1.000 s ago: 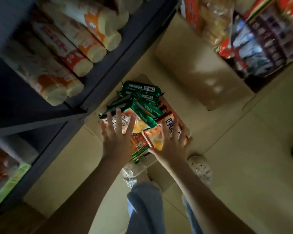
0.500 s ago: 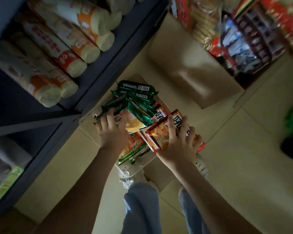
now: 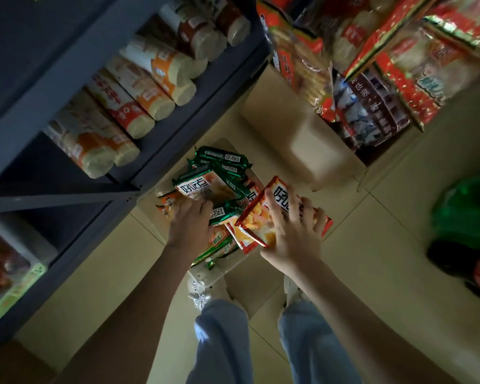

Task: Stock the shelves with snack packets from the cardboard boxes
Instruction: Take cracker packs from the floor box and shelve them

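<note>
The right grip (image 3: pixel 291 234), a bare hand, is clamped on a red packet (image 3: pixel 254 227). Its fingers spread across the packet's face and hold it tilted just above the open cardboard box (image 3: pixel 224 144), which sits on the floor beside the shelf (image 3: pixel 178 126). The left grip (image 3: pixel 190 225) lies on the near end of a green packet (image 3: pixel 203 188) in the heap in that box. Blur smears its fingertips, so I cannot tell whether it pinches the packet or only rests on it. The packets look light, with slick film wrap and probably brittle snacks inside. I would judge a flat hold across the broad face, or by the crimped end seam, safer than a squeeze in the middle. The box walls are mostly buried under packets and arms, the depth of the heap is hidden, and the lower shelf is too dark to read
</note>
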Available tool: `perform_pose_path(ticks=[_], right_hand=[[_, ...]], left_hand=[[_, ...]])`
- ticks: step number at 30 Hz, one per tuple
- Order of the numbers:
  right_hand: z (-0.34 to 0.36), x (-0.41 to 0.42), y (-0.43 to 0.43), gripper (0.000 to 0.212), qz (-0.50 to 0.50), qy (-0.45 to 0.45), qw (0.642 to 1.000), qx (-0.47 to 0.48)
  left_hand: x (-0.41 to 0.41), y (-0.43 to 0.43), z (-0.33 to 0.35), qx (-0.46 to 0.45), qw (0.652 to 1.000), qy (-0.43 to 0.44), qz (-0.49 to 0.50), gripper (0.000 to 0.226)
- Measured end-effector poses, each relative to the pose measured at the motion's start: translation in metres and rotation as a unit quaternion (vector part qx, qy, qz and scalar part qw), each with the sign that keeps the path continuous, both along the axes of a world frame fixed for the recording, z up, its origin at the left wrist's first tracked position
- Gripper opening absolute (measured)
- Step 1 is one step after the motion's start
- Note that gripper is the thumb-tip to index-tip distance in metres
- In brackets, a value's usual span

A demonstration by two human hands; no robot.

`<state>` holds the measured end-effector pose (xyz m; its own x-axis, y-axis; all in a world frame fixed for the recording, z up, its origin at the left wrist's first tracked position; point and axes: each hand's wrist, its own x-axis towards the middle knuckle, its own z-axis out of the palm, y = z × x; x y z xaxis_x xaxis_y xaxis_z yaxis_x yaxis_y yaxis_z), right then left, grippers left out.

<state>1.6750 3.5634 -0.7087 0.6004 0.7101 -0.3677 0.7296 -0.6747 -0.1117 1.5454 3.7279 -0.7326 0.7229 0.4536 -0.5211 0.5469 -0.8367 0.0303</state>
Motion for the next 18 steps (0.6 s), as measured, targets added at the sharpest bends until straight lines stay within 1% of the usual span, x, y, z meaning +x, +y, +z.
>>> perform_pose_path(ticks=[1, 3, 5, 7, 8, 10, 13, 15, 16, 17, 18], right_hand=[[-0.006, -0.003, 0.000, 0.114, 0.005, 0.001, 1.000, 0.007], [-0.021, -0.011, 0.000, 0.119, 0.027, 0.014, 1.000, 0.002], [-0.042, -0.021, 0.003, 0.120, 0.069, 0.046, 0.997, -0.003], [-0.063, -0.031, 0.009, 0.117, 0.127, 0.081, 0.988, -0.019], [-0.074, -0.035, 0.013, 0.116, 0.154, 0.099, 0.983, -0.034], [-0.089, -0.044, 0.020, 0.115, 0.196, 0.134, 0.969, -0.069], [-0.088, -0.053, 0.025, 0.120, 0.194, 0.166, 0.963, -0.086], [-0.056, -0.056, 0.034, 0.121, 0.159, 0.227, 0.960, -0.043], [-0.030, -0.057, 0.041, 0.121, 0.121, 0.287, 0.950, -0.003], [0.000, -0.057, 0.049, 0.120, 0.073, 0.357, 0.931, 0.034], [0.033, -0.056, 0.057, 0.118, 0.027, 0.423, 0.904, 0.062]], left_hand=[[-0.011, -0.001, -0.003, -0.007, 0.999, -0.025, 0.023, 0.066], [-0.038, -0.005, -0.003, -0.045, 0.989, -0.064, 0.124, 0.059], [-0.063, -0.003, 0.001, -0.056, 0.959, -0.113, 0.253, 0.053], [-0.091, 0.003, 0.002, -0.047, 0.929, -0.150, 0.334, 0.051], [-0.104, 0.007, 0.003, -0.054, 0.922, -0.157, 0.350, 0.050], [-0.129, 0.017, 0.000, -0.067, 0.922, -0.156, 0.349, 0.048], [-0.146, 0.025, 0.004, -0.092, 0.936, -0.119, 0.318, 0.044], [-0.142, 0.024, 0.023, -0.118, 0.939, -0.111, 0.304, 0.044], [-0.135, 0.023, 0.038, -0.139, 0.934, -0.111, 0.310, 0.045], [-0.126, 0.023, 0.058, -0.176, 0.923, -0.111, 0.325, 0.047], [-0.115, 0.024, 0.081, -0.222, 0.908, -0.112, 0.337, 0.049]])
